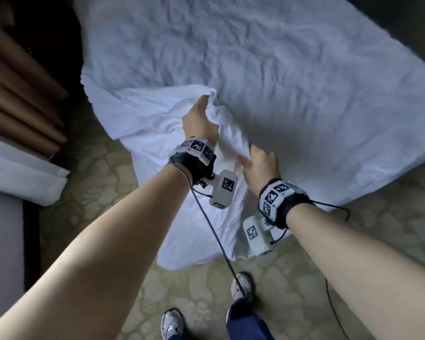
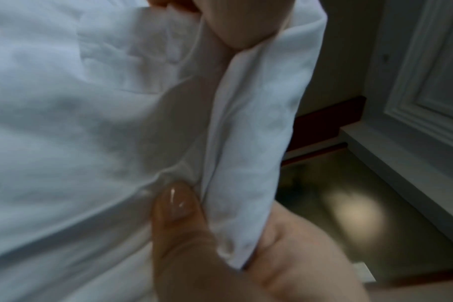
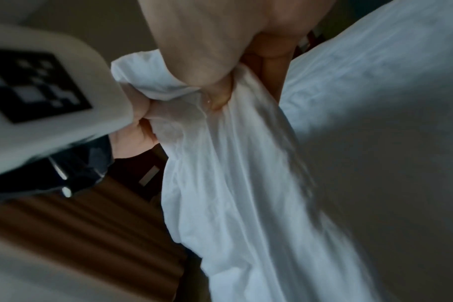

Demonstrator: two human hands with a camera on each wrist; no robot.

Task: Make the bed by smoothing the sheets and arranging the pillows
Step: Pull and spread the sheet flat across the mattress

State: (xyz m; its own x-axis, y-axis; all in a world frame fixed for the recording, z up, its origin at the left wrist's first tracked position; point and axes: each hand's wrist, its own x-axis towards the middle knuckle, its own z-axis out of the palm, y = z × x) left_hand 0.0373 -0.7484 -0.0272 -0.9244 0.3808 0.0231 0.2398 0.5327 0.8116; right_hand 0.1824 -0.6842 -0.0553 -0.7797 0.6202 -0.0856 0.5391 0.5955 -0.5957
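Head view: sheet [image 1: 157, 133] bunched at bed [image 1: 280, 69] corner, draping toward floor. Left hand [image 1: 200, 121] grips fold farther up bed; right hand [image 1: 261, 165] grips nearer end. Fingers curled tight on cloth.

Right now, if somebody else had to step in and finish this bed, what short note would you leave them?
Left hand: grips a bunched fold of the white sheet.
Right hand: grips the same fold, nearer the body.
The sheet's corner hangs off the bed toward the carpet.
Done: the corner is gathered and lifted.
Left: spread and smooth the badly wrinkled bedding. No pillows in view; find and arrange them.
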